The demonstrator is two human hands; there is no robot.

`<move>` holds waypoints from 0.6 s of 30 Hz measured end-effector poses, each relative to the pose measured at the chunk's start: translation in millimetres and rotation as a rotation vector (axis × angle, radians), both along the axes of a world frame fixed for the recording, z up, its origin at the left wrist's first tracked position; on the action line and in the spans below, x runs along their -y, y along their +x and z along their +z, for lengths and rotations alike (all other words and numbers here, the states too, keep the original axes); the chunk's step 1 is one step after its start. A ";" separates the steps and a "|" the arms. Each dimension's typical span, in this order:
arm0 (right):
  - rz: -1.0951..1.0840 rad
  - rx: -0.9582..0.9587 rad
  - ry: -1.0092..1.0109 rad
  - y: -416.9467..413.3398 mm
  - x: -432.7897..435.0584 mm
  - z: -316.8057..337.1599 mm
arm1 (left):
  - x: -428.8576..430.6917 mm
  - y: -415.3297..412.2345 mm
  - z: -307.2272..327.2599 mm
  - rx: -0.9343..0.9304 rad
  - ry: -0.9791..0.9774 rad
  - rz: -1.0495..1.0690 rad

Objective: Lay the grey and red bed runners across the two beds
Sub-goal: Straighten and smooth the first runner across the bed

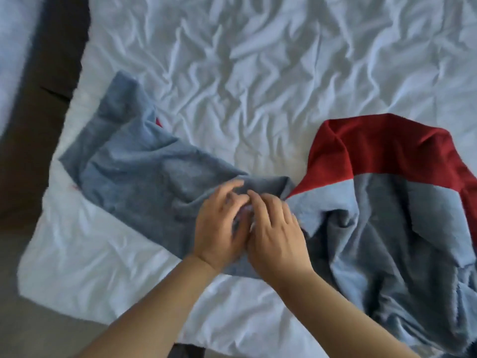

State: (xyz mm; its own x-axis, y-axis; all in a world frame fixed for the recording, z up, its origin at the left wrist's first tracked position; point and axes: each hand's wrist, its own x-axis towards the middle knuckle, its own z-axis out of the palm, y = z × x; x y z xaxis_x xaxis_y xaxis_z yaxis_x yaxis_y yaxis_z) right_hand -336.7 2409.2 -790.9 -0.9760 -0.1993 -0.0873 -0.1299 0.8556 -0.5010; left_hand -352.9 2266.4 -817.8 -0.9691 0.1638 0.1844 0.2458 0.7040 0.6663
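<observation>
A grey and red bed runner lies crumpled across the near part of a bed with a wrinkled white cover. Its left stretch is grey and fairly flat, with a sliver of red showing at its upper edge. Its right part is bunched up, with a red band folded over the grey. My left hand and my right hand are side by side at the middle of the runner, fingers curled and pinching the grey fabric where it gathers.
A dark gap of floor runs along the bed's left side. Beyond it, at the far left edge, is the white cover of a second bed. The bed's near corner hangs at the lower left.
</observation>
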 end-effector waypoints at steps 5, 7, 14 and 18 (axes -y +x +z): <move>0.126 0.158 0.093 -65.9 88.3 -19.0 | 112.1 -96.5 -13.4 0.213 -0.546 -0.004; 0.198 0.219 0.187 -69.3 111.3 -32.6 | 147.0 -103.9 -28.8 0.327 -0.750 -0.064; 0.196 0.294 0.186 -44.1 158.6 -51.2 | 202.4 -87.6 -44.1 0.044 -0.577 -0.179; 0.360 0.215 0.052 8.6 189.9 -37.7 | 258.9 -10.3 -40.3 0.037 -0.463 -0.140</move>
